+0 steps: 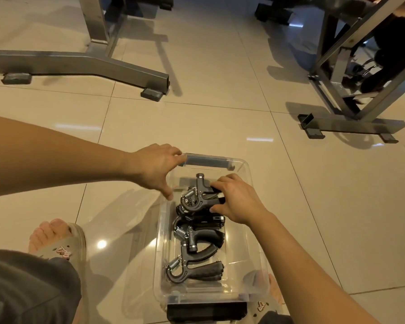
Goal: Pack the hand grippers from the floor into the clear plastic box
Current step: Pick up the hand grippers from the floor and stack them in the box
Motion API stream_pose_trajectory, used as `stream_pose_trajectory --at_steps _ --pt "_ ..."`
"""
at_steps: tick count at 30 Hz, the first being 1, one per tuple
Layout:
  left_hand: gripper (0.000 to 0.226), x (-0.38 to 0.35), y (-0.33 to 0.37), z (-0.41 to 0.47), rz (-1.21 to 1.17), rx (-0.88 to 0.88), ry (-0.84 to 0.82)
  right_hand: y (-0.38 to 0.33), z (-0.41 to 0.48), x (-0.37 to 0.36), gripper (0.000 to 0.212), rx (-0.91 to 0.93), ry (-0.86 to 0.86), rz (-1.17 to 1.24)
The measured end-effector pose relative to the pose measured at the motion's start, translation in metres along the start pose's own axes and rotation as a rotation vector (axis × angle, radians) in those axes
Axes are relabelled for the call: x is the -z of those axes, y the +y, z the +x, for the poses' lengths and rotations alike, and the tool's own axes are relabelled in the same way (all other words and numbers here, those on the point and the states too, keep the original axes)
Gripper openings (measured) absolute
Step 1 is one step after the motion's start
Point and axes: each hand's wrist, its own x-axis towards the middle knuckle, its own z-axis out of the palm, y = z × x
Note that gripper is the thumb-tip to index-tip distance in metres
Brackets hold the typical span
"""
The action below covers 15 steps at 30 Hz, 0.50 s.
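Only the head view to go on, so here goes. The clear plastic box [162, 242] sits on the glossy beige tiled floor [220, 127] between the person's feet. Its long side runs away from them, with a dark latch [206, 161] at the far end.

The right hand [234, 199] is down inside the far half, fingers and thumb curled round the two handles of a black hand gripper [194, 198] with a steel spring. That one lies crosswise in the box: spring end points left, handles point right, straight into the palm. So it sits just left of the right hand and in its hold. It's either resting on another gripper or hanging just above it, can't quite tell which.

The left hand [158, 168] is spread wide over the far left corner, holding the box steady. Its fingers hook over the far rim next to the latch and the thumb is on the left wall. It's just beside the spring end but not touching it, so the right hand is clearly the one doing the placing.

Toward the near end there are more packed grippers [192, 244], also crosswise with springs left. My guess is what's left is letting this one go so it settles flat. No grippers lying on the tiles that I can see. Grey metal equipment frames [80, 64] stand well behind.
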Motion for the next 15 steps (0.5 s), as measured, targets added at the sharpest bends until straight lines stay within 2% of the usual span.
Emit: stream_pose_trajectory --at_steps 2,7,10,15 --pt "0.110 -0.012 -0.007 -0.004 0.028 -0.009 -0.056 0.000 0.015 -0.013 0.071 -0.011 -0.047 0.017" --pt "0.117 -0.027 -0.018 -0.009 -0.043 -0.054 -0.007 0.001 0.050 -0.040 0.073 -0.046 -0.156 0.017" --pt "0.122 -0.029 -0.023 -0.011 -0.078 -0.066 -0.031 0.005 0.061 -0.048 0.071 -0.002 -0.228 -0.066" --pt "0.122 -0.029 -0.024 -0.010 -0.091 -0.086 -0.025 0.007 0.062 -0.058 0.067 0.043 -0.203 -0.191"
